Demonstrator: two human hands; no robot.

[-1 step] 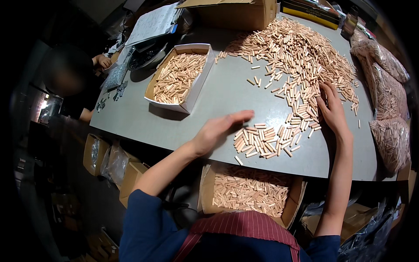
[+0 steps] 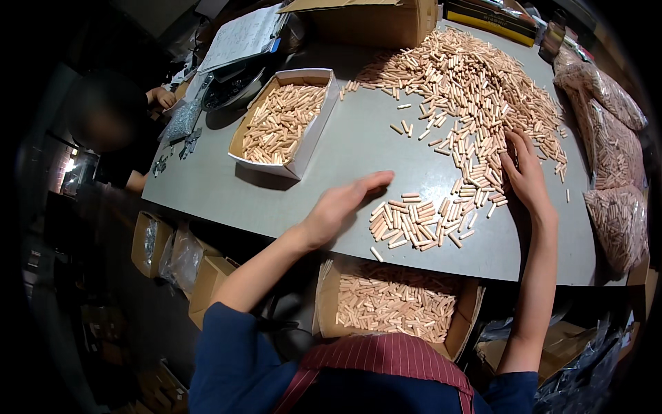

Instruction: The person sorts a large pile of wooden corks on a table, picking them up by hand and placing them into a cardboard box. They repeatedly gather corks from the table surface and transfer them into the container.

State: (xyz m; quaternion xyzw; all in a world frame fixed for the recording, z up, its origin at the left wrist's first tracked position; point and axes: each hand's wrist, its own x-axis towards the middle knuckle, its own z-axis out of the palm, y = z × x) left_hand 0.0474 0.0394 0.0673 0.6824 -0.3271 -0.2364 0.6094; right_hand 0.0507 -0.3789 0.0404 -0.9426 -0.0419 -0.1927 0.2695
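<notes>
While a small batch of wooden dowels [image 2: 417, 224] lies near the table [image 2: 345, 152] front edge, our left hand [image 2: 341, 203] sits just left of it, flat, fingers pressed together. Our right hand [image 2: 525, 172] rests on the big dowel pile [image 2: 476, 90], fingers spread. Below the edge sits a cardboard box [image 2: 393, 303] of dowels; a white box [image 2: 283, 121] stands further back.

A white open carton [image 2: 310, 131] of wooden dowels sits at ten o'clock. A brown cardboard box [image 2: 372, 21] stands at twelve. Clear dowel-filled bags [image 2: 614, 165] lie at three; another brown carton [image 2: 469, 324] sits at six.
</notes>
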